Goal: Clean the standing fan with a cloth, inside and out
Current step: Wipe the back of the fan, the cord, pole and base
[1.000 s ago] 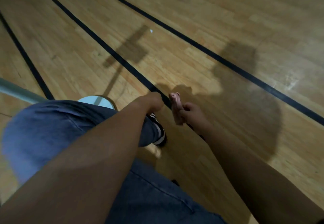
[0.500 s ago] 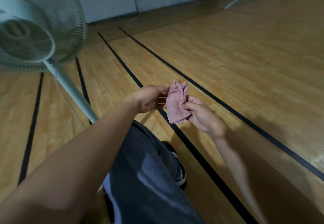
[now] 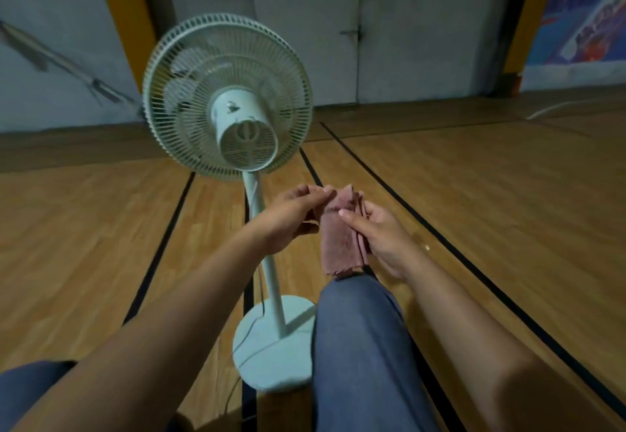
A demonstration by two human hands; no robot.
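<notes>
A white standing fan (image 3: 227,96) stands straight ahead, its back toward me, with the motor housing (image 3: 245,127) facing me, a slanted pole (image 3: 267,255) and a round base (image 3: 271,350) on the floor. A folded pink cloth (image 3: 340,242) hangs between my hands, below the fan head. My right hand (image 3: 382,238) grips its right side, thumb across the front. My left hand (image 3: 294,218) pinches the cloth's top left edge with its fingertips.
Wooden gym floor (image 3: 491,201) with black lines. My legs in blue jeans (image 3: 359,347) flank the fan base. A thin cord (image 3: 252,326) runs down the pole and across the base. Grey wall and doors (image 3: 338,25) behind; a colourful banner (image 3: 589,8) at the far right.
The view has swung up from the floor to the fan, now centred. Both hands have risen with the cloth, and the cloth has spread out flatter between them.
</notes>
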